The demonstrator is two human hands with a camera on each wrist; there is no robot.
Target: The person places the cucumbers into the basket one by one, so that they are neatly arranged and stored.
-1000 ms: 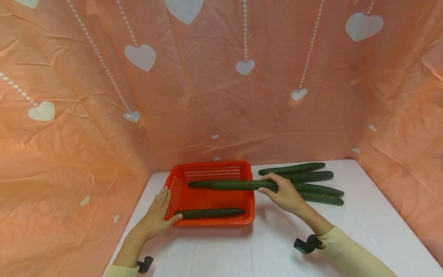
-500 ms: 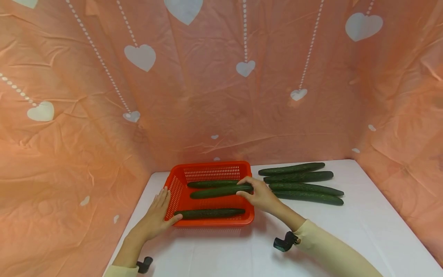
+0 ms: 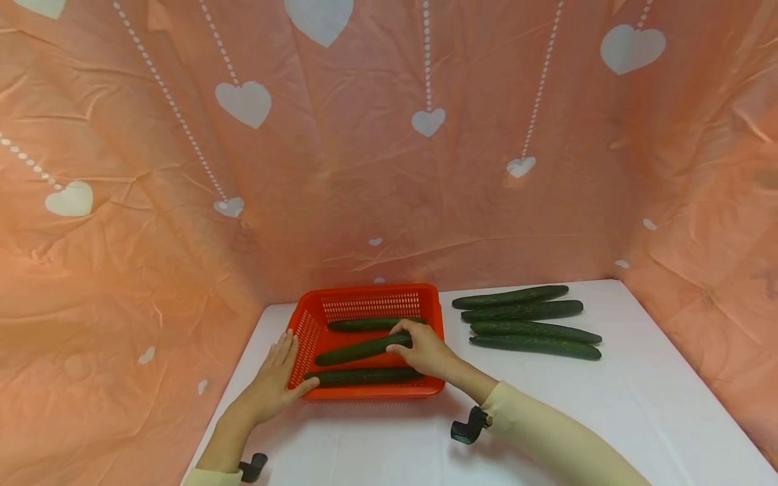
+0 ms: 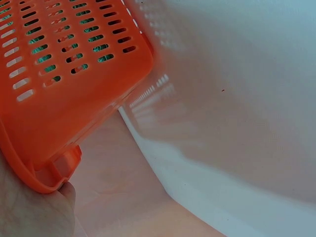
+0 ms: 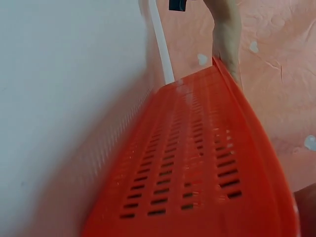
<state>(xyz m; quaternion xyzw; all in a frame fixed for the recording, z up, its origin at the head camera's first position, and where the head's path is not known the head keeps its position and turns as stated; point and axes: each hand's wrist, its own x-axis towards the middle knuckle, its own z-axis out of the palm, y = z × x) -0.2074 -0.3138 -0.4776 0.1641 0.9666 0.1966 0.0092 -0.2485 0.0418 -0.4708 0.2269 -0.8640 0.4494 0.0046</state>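
- The held cucumber (image 3: 355, 352) is over the red basket (image 3: 365, 290), between two other cucumbers. It tips a bit, with its free end to the left and nearer the person. I can't tell if it touches the bottom.
- The right hand (image 3: 425, 351) pinches it near its right end, thumb on one side and fingers on the other.
- The left hand (image 3: 271, 378) is spread out flat on the basket's left side, with its thumb by the near rim.
- The cucumber looks firm and stiff, so it should not bend when held at one end. It is long, though, so the free end may feel heavy and dip.
- A grip closer to the middle would likely balance better.
- The skin looks bumpy, which should help fingers stick, but a wet one could slip. A hard knock might bruise or snap it.
- The basket looks like thin, light plastic, full of slots. It may slide if bumped, so the rim is a good place to hold.
- Inside it, the far cucumber (image 3: 371, 325) lies along the back and the near cucumber (image 3: 365, 376) along the front.
- Four more cucumbers (image 3: 535, 329) lie to the right of the basket, on the white table (image 3: 377, 452).
- The table looks flat and smooth.
- Around it hangs a wrinkly orange-pink sheet (image 3: 377, 175) with pale hearts (image 3: 243, 103).
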